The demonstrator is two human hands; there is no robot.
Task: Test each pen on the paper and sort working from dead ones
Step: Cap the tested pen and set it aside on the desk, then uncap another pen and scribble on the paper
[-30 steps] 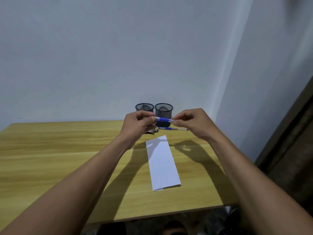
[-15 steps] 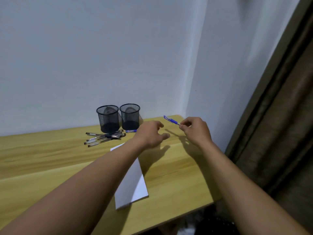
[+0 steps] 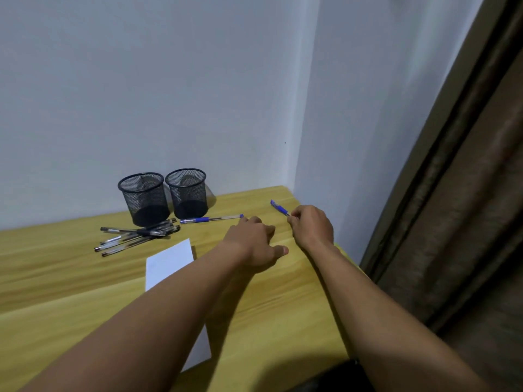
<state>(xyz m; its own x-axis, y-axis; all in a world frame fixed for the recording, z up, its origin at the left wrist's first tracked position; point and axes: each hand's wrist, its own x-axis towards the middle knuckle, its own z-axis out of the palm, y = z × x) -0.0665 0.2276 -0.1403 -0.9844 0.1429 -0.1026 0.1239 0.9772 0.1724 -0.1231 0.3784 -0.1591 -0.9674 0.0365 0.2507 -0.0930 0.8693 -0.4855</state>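
ok so the right hand (image 3: 311, 229) is pinching a blue plastic pen with a clip (image 3: 278, 207) between thumb and fingertips. only its blue end pokes out, pointing away from the person. the left hand (image 3: 252, 246) is palm-down with fingers loosely bent and nothing in it that i can see. can't tell if it's actually resting on the yellow wooden table (image 3: 283, 306) or just hovering

my read is this pen needs its scribble next, and it's nowhere near the white folded sheet of paper (image 3: 169, 263). to do it well i'd swing the pen across, make sure the writing tip is the end going down (i honestly can't tell if it's capped), and flatten the free hand on the sheet so it doesn't skate on that smooth wood. a few firm loops, not one quick tick, since slow starters can look dead

where stuff is, all going off the paper:
- held pen: well off to the right and further back
- both hands: right of it, the left one nearer, by its far right corner, with its forearm lying over the near half
- a blue-and-clear pen lying flat (image 3: 210, 219): just beyond its far edge
- a heap of black-and-clear pens (image 3: 135, 237): beyond its far left corner
- two black wire-mesh cups (image 3: 144, 198) side by side: behind that heap, and they look empty from here
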